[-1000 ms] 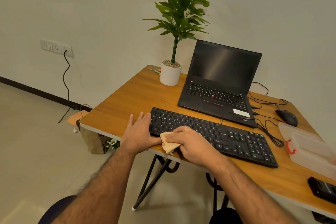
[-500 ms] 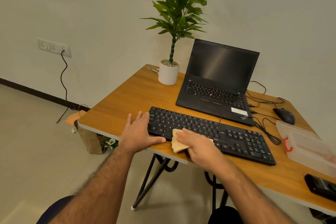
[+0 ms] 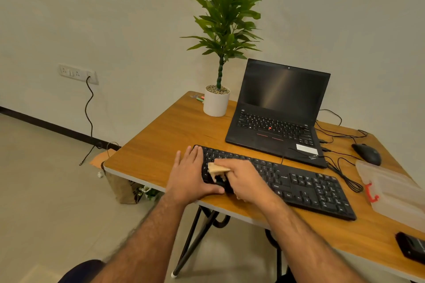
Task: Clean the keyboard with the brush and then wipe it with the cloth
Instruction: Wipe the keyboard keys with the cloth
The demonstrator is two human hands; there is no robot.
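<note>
A black keyboard [image 3: 305,187] lies along the front of the wooden table [image 3: 165,145]. My right hand [image 3: 247,180] presses a small beige cloth [image 3: 216,169] onto the keys near the keyboard's left end; most of the cloth is hidden under the hand. My left hand [image 3: 189,176] lies flat with fingers spread on the table against the keyboard's left edge, its thumb along the front side. No brush can be seen.
Behind the keyboard stands an open black laptop [image 3: 280,110], with a potted plant [image 3: 217,101] to its left. A mouse [image 3: 366,153] and tangled cables [image 3: 342,167] lie at the right, near a clear plastic box [image 3: 395,193]. A black device [image 3: 411,247] sits at the front right edge.
My right hand has carried the cloth from the keyboard's front edge up onto the keys at the left end. My left hand has stayed at the keyboard's left edge.
</note>
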